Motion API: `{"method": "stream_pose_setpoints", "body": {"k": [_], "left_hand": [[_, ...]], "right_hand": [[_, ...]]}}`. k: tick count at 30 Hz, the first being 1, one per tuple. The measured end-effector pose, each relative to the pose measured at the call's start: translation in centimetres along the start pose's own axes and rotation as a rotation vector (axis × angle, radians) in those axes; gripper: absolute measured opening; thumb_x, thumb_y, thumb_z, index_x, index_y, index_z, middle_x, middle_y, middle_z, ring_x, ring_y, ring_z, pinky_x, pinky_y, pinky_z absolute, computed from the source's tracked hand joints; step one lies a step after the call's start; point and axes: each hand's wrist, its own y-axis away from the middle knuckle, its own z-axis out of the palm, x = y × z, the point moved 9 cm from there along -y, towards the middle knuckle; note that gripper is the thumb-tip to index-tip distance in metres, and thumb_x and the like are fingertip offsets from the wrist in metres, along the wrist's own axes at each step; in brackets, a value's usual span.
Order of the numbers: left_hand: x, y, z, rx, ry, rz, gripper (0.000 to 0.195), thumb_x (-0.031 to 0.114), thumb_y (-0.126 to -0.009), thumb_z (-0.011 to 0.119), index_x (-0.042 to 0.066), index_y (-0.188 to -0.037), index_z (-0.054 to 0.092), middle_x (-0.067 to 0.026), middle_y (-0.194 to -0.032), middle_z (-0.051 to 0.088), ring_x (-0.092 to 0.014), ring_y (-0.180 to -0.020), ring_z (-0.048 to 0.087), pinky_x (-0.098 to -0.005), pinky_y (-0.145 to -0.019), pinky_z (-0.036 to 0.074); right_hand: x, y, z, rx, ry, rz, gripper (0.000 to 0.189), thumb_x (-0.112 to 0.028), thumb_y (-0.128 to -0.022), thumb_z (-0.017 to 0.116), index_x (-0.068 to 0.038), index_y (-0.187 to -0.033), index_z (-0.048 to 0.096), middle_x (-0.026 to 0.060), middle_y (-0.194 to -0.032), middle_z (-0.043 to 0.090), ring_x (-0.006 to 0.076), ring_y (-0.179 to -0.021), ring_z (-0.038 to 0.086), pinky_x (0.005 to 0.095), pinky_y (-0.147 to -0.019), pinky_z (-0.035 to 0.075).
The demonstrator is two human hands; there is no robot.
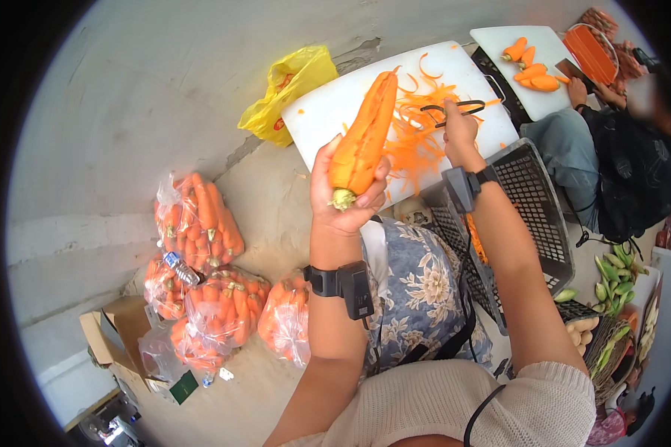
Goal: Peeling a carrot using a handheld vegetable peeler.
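My left hand [349, 184] is closed around a large, thick carrot [365, 131], its green stem stub toward me and its tip pointing away. A split or groove runs along the carrot's length. To the right, my right hand [458, 125] grips a dark-framed peeler [453, 113], held apart from the carrot. Beneath both hands lies a white cutting board [335, 100], strewn with orange carrot peelings [416, 151]. Part of the peeler's handle is hidden by my fingers.
A yellow plastic bag [291, 95] stands left of the board. Bags of carrots [198, 223] lie on the floor at left, near a cardboard box [120, 335]. A black crate [537, 207] is at right. A co-worker [620, 151] sits beside another board [497, 42] with peeled carrots [539, 78].
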Motion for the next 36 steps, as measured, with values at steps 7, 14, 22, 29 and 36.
{"method": "stream_pose_setpoints", "body": {"k": [7, 14, 22, 29, 36], "left_hand": [[0.2, 0.0, -1.2, 0.123, -0.081, 0.075, 0.045, 0.040, -0.090, 0.035, 0.002, -0.107, 0.053, -0.0208, -0.078, 0.060, -0.026, -0.048, 0.055, -0.0271, -0.040, 0.045], [0.2, -0.3, -2.7, 0.305, -0.151, 0.092, 0.041, 0.041, -0.090, 0.042, 0.004, -0.101, 0.055, -0.0110, -0.075, 0.061, -0.020, -0.052, 0.058, -0.0254, -0.043, 0.048], [1.2, -0.4, -2.9, 0.223, -0.238, 0.136, 0.035, 0.035, -0.090, 0.046, 0.004, -0.105, 0.054, -0.0080, -0.083, 0.061, -0.017, -0.066, 0.062, -0.0257, -0.052, 0.051], [1.7, 0.1, -2.4, 0.262, -0.188, 0.285, 0.037, 0.033, -0.094, 0.041, 0.005, -0.116, 0.049, -0.0106, -0.091, 0.061, -0.021, -0.069, 0.062, -0.0283, -0.054, 0.053], [1.5, 0.5, -2.4, 0.347, -0.170, 0.311, 0.036, 0.032, -0.093, 0.042, 0.011, -0.122, 0.048, -0.0063, -0.088, 0.060, -0.015, -0.064, 0.059, -0.0261, -0.048, 0.048]], "right_hand": [[-12.7, 11.4, 5.7, -0.368, -0.228, -0.288, 0.026, -0.025, -0.082, 0.067, -0.006, -0.071, 0.053, -0.0025, -0.058, 0.048, 0.0040, -0.053, 0.042, 0.0202, -0.049, 0.034], [-13.8, 21.0, 9.2, -0.947, 0.108, -0.362, 0.023, -0.021, -0.080, 0.070, -0.005, -0.070, 0.056, -0.0037, -0.058, 0.053, 0.0011, -0.050, 0.047, 0.0163, -0.043, 0.035], [-12.0, 19.5, 9.2, -0.859, 0.124, -0.257, 0.024, -0.021, -0.082, 0.068, -0.003, -0.073, 0.056, -0.0026, -0.061, 0.054, 0.0012, -0.049, 0.046, 0.0159, -0.044, 0.037], [-12.7, 21.1, 9.2, -0.868, 0.102, -0.316, 0.022, -0.018, -0.083, 0.067, -0.002, -0.076, 0.054, -0.0017, -0.060, 0.053, 0.0020, -0.045, 0.046, 0.0162, -0.040, 0.038], [-12.9, 21.1, 9.8, -0.905, 0.140, -0.364, 0.021, -0.016, -0.083, 0.067, -0.001, -0.075, 0.055, -0.0007, -0.060, 0.055, 0.0019, -0.045, 0.046, 0.0158, -0.039, 0.037]]}}
